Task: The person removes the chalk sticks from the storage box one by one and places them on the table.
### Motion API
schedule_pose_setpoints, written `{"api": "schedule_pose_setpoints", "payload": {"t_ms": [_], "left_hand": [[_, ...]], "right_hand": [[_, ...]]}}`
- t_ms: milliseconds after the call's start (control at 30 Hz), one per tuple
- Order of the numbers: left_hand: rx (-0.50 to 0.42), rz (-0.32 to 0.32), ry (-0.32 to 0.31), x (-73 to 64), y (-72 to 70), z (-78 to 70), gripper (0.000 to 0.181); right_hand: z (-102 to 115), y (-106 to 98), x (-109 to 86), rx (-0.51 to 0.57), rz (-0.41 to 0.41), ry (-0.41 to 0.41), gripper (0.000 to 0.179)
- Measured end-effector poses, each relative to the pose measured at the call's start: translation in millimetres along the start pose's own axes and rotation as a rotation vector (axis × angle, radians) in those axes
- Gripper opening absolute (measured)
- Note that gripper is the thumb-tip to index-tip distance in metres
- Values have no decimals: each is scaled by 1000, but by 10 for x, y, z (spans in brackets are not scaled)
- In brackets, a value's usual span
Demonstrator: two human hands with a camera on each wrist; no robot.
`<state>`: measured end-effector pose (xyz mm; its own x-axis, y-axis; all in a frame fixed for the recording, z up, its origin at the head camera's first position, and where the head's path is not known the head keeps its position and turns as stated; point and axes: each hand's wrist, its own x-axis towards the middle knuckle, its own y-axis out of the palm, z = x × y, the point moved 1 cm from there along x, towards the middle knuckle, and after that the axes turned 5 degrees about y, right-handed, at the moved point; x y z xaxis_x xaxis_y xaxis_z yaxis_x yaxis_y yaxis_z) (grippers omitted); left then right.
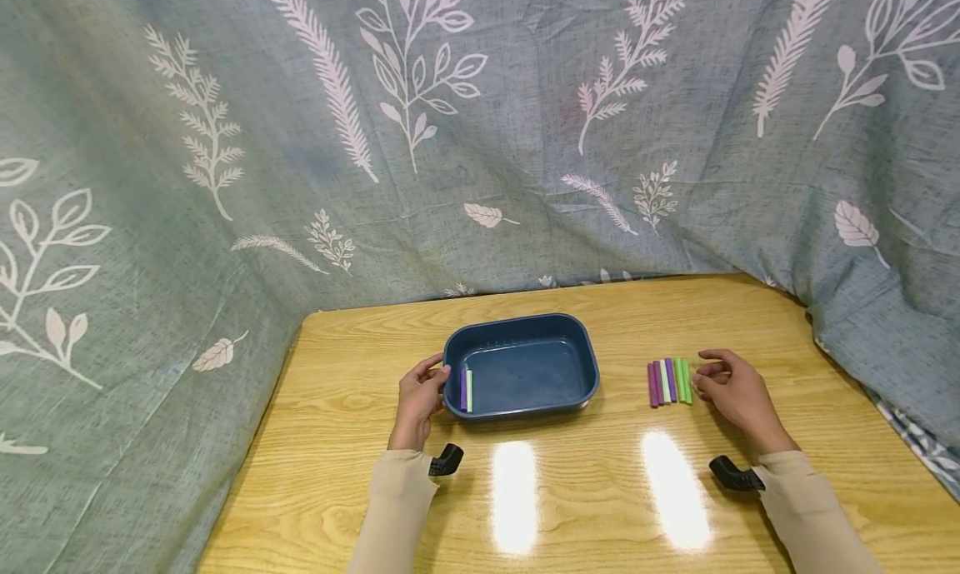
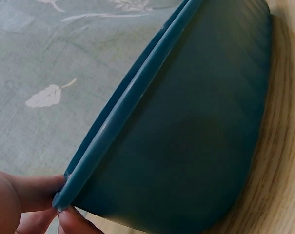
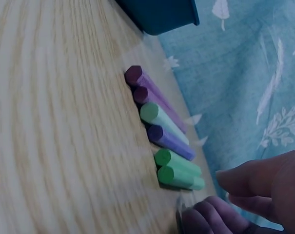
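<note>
The work looks about a quarter done: a violet stick (image 1: 462, 390) and a pale green stick (image 1: 470, 391) lie side by side at the left end of the dark blue bin (image 1: 528, 374), mid-frame, while a row of six sticks (image 1: 664, 382) remains on the table (image 1: 600, 482), right of centre. The left hand (image 1: 415, 399) pinches the bin's left rim; the right hand (image 1: 738, 395), loosely bent and apparently holding nothing, is just beside the row's green end.
</note>
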<state>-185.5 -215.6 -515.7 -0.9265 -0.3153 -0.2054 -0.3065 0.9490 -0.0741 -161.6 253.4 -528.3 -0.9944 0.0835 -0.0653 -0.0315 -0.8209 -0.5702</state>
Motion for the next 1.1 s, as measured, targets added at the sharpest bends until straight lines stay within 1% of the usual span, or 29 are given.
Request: {"api": "schedule_pose_setpoints", "payload": {"t_ms": [167, 267, 367, 533, 733, 833, 933, 1100], "left_hand": [[2, 3, -5, 2, -1, 11, 33], [4, 6, -7, 8, -4, 12, 34], [2, 3, -6, 9, -4, 11, 34], [1, -6, -4, 3, 4, 8, 34], [-18, -1, -6, 4, 8, 11, 35], [-13, -3, -9, 0, 7, 10, 35], [-12, -5, -9, -2, 9, 9, 35], [-4, -9, -5, -5, 9, 1, 34]], "right_hand": [[61, 28, 9, -32, -59, -32, 40], [147, 72, 24, -35, -97, -72, 36], [268, 135, 42, -18, -112, -119, 33], [468, 270, 74, 26, -98, -176, 31], [617, 444, 122, 88, -50, -179, 31], [675, 520, 148, 98, -48, -191, 30], [744, 592, 161, 92, -64, -218, 28], [878, 720, 182, 138, -62, -246, 26]]}}
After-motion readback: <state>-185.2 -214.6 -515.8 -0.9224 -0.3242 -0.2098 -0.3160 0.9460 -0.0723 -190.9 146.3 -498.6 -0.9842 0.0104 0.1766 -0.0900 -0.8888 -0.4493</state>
